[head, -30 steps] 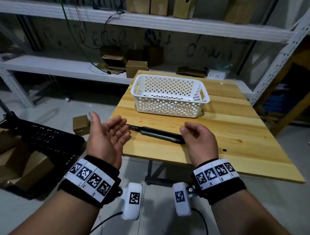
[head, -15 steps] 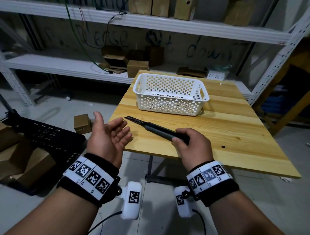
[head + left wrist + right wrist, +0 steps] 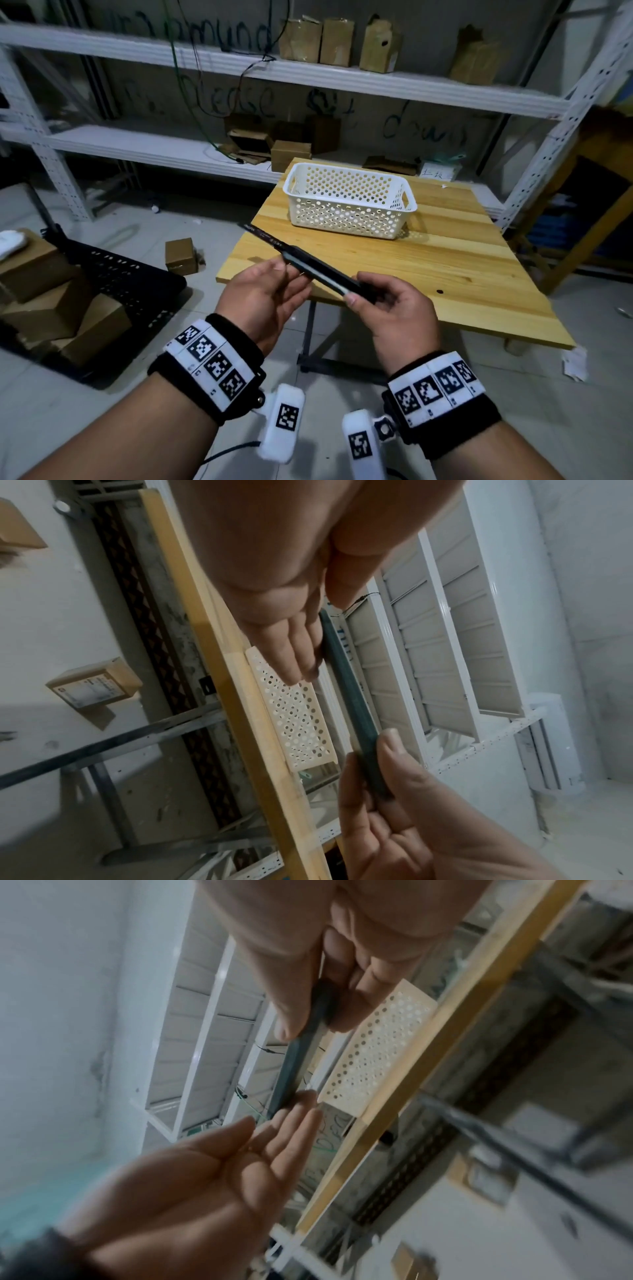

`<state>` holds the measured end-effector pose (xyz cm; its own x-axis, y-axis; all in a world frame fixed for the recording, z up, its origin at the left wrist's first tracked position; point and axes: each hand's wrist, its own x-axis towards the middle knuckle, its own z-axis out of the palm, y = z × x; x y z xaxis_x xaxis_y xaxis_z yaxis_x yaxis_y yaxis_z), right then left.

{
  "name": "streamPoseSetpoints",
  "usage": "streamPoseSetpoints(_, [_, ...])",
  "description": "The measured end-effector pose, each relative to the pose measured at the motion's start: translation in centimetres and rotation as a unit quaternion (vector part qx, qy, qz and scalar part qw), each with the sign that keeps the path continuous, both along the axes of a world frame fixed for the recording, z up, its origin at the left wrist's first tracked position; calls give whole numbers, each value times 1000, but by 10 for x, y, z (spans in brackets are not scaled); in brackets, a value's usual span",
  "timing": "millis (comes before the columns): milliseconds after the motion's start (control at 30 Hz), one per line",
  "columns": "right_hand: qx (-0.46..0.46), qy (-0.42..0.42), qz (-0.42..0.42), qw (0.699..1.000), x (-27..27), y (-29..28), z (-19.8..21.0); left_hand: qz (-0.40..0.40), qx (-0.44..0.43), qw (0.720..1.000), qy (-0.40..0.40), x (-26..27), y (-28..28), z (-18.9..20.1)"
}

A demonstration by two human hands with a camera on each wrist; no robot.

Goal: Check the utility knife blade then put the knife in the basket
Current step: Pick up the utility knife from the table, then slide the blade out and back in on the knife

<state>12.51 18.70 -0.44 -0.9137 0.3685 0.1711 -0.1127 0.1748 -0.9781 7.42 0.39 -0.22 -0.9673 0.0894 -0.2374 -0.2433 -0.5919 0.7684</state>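
Note:
A black utility knife [image 3: 318, 270] with its dark blade [image 3: 260, 233] slid out hangs above the near left corner of the wooden table [image 3: 445, 267], tip pointing up and left. My right hand [image 3: 373, 299] pinches the handle's rear end between thumb and fingers. My left hand [image 3: 274, 291] lies palm up with straight fingers, and its fingertips [image 3: 301, 1104] touch the knife's body [image 3: 294, 1064] from below. In the left wrist view the knife [image 3: 349, 696] runs from my left fingers [image 3: 298, 653] to the right hand. The white perforated basket [image 3: 346, 205] stands empty at the table's far side.
White metal shelving [image 3: 308, 75] with cardboard boxes runs behind the table. On the floor to the left lie a black perforated crate [image 3: 130, 284], stacked cardboard boxes [image 3: 44, 291] and a small box [image 3: 180, 255]. A yellow wooden frame [image 3: 582, 240] stands at the right.
My right hand has lifted the knife off the table and drawn it toward me. The left hand has come in under it, and its fingertips now touch the handle.

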Motion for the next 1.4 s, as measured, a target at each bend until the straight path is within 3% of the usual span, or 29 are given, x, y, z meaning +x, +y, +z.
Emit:
streamPoseSetpoints(167, [-150,-58,69,985,14,5,-6,-25,-51,997,45,18,3,5])
streamPoseSetpoints(400, [-231,-194,220,928,28,0,1,-43,-106,990,79,23,11,-3])
streamPoseSetpoints(667, [-250,-242,247,905,23,-11,12,-81,-109,985,107,26,17,-6])
streamPoseSetpoints(933, [-266,-258,247,895,21,-12,14,-122,-142,972,139,21,18,-12])
streamPoseSetpoints(1133, [-197,-268,211,919,21,-12,9,-127,-171,963,165,22,21,-15])
streamPoseSetpoints(1400, [-191,-243,222,925,25,-11,11,-122,-166,966,157,24,18,-13])
